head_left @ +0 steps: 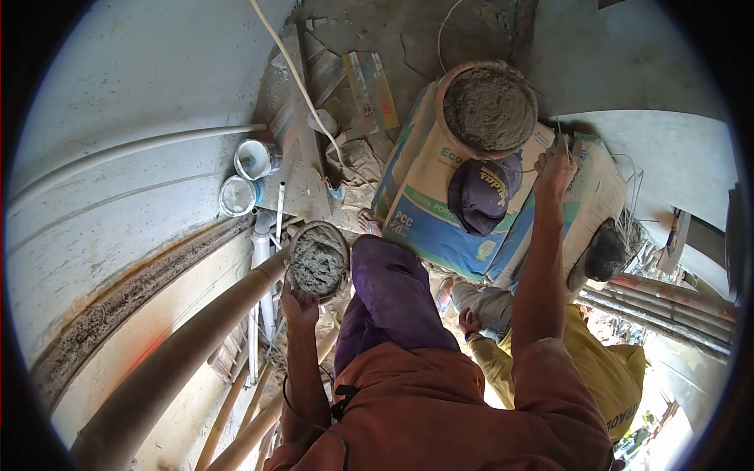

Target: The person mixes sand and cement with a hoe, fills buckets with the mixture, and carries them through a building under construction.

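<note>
My left hand (300, 306) is closed on the near rim of a bowl of wet grey mortar (318, 261), held beside my left leg. My right arm reaches forward over the cement bags (440, 200). At its end, my right hand (556, 169) is closed around something thin, whose kind I cannot make out. Left of that hand, a larger round basin of mortar (488, 108) rests on the far part of the bags. A dark cap (481, 196) with yellow lettering lies in front of the basin.
A co-worker in a yellow shirt (581, 377) is close on my right. Two white buckets (239, 195) stand by the left wall. A thick brown pole (181, 353) slants along my left side. Metal pipes (667, 314) run at the right. A pale cable (294, 71) hangs ahead.
</note>
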`<state>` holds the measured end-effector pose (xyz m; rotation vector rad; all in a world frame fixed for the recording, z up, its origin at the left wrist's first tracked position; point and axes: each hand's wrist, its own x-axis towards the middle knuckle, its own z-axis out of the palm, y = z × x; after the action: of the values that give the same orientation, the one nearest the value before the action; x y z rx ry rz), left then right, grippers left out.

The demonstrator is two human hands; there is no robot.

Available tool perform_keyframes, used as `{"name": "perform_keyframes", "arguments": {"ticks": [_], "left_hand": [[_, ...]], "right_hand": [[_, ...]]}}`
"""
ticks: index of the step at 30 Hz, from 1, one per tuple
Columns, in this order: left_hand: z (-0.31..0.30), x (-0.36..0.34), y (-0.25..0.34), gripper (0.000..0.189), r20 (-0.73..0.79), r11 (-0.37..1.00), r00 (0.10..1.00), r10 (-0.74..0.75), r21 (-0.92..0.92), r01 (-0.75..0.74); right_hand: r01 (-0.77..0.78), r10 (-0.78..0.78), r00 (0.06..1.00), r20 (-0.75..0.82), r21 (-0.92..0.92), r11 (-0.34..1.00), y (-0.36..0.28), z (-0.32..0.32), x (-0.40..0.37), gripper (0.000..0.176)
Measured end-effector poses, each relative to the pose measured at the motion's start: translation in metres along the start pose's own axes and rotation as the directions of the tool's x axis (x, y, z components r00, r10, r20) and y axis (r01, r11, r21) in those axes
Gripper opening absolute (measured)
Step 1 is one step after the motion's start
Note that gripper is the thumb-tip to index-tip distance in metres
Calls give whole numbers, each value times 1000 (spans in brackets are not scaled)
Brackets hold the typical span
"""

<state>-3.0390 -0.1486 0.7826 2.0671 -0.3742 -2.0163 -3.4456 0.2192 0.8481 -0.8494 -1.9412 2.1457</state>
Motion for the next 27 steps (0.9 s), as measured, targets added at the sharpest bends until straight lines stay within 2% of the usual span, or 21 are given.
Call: {"name": "perform_keyframes", "arguments": {"ticks": [3, 5, 7, 8, 9, 11, 13, 14, 17, 19, 20, 22, 23, 24, 25, 26, 27], "left_hand": [[15, -13, 25, 39, 0, 1000, 1000, -1, -29, 1], [28, -21, 35, 40, -14, 998, 1000, 12, -58, -12], [50, -47, 51, 39, -103, 998, 994, 34, -51, -39], [40, -39, 56, 33, -56, 992, 998, 34, -116, -41], [42, -49, 66, 29, -33, 994, 997, 68, -88, -71], [25, -40, 75, 27, 43, 969, 999, 1, -245, 10], [41, -60, 75, 28, 13, 961, 1000, 9, -275, -5], [39, -56, 77, 29, 37, 932, 999, -11, -361, 24], [39, -51, 82, 29, 116, 902, 993, -22, -427, 70], [30, -29, 81, 31, 146, 911, 989, -31, -402, 88], [44, -43, 79, 33, 100, 917, 995, -23, -393, 61], [56, -45, 79, 35, 116, 905, 992, -47, -415, 91], [51, -27, 78, 37, 80, 898, 996, -35, -434, 67], [60, -32, 79, 42, 23, 920, 999, -47, -388, 53], [70, -40, 83, 46, -9, 900, 995, -94, -428, 82], [75, -41, 82, 45, -39, 923, 999, -28, -384, 10], [86, -51, 84, 44, -63, 935, 997, -39, -356, 14]], "right_hand": [[-5, 4, 1000, 21, 33, 999, -2, -1, -5, 34], [-13, 11, 999, 38, 59, 998, -5, 3, -3, 36], [-36, 33, 998, 60, 57, 998, -12, 7, 1, 37], [-61, 57, 996, 73, 50, 997, -12, 9, 0, 37], [-86, 81, 992, 96, 49, 995, -13, 9, 1, 37], [-64, 60, 989, 133, 28, 998, -13, 13, 4, 37], [-99, 92, 981, 170, 30, 995, -13, 18, 6, 37], [-109, 102, 978, 180, 29, 994, -16, 21, 10, 37], [-113, 107, 985, 137, 32, 993, -21, 27, 7, 37], [-123, 119, 986, 117, 33, 992, -15, 22, 16, 36], [-112, 106, 988, 115, 46, 993, -16, 22, 19, 35], [-112, 105, 986, 130, 55, 992, -5, 13, 19, 35], [-106, 95, 985, 146, 65, 992, -2, 10, 23, 35], [-124, 117, 987, 111, 57, 991, -4, 11, 18, 35], [-138, 134, 988, 72, 52, 989, -8, 14, 16, 36], [-124, 118, 990, 75, 78, 989, -4, 11, 20, 36], [-122, 115, 990, 78, 97, 988, 3, 7, 22, 37]]}}
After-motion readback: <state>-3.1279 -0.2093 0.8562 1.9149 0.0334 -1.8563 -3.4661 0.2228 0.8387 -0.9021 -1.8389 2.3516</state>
